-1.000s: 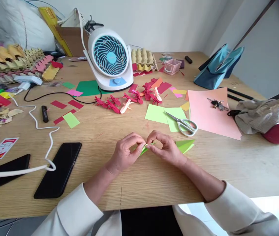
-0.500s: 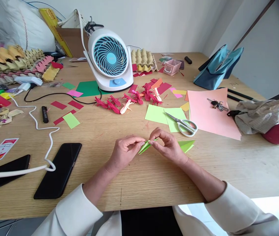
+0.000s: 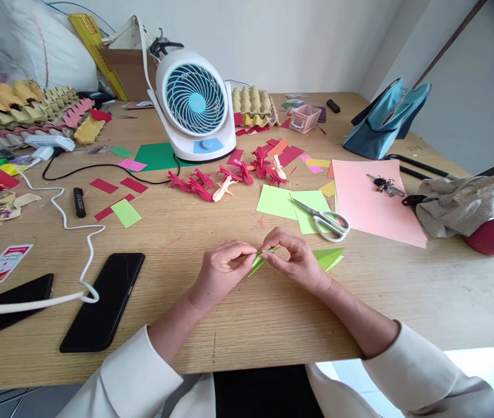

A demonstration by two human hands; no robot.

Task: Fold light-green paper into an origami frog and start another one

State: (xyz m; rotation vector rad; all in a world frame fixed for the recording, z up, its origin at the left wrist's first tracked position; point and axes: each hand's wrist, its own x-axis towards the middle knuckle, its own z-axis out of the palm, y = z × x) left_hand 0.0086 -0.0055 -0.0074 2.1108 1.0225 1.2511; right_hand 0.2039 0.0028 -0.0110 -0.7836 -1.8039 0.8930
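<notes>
Between my two hands is a small folded green paper (image 3: 257, 264), held just above the table. My left hand (image 3: 224, 268) pinches its left side with thumb and forefinger. From the other side my right hand (image 3: 295, 259) pinches it too, the fingertips almost meeting. Fingers hide much of the folds. Another folded green paper (image 3: 330, 258) lies just right of my right hand. Beyond the hands, white-handled scissors (image 3: 327, 223) rest on light green paper sheets (image 3: 278, 202). Farther back sit several folded red paper figures (image 3: 201, 184).
A white fan (image 3: 198, 107) stands at the back. Pink paper (image 3: 371, 203) with keys (image 3: 386, 186) lies at right, near a blue bag (image 3: 383, 125). On the left are a black phone (image 3: 103, 302), a white cable (image 3: 92, 255) and a marker (image 3: 79, 202).
The folded green paper has tilted between my fingers, and less of it shows on the left. My right hand has shifted slightly left.
</notes>
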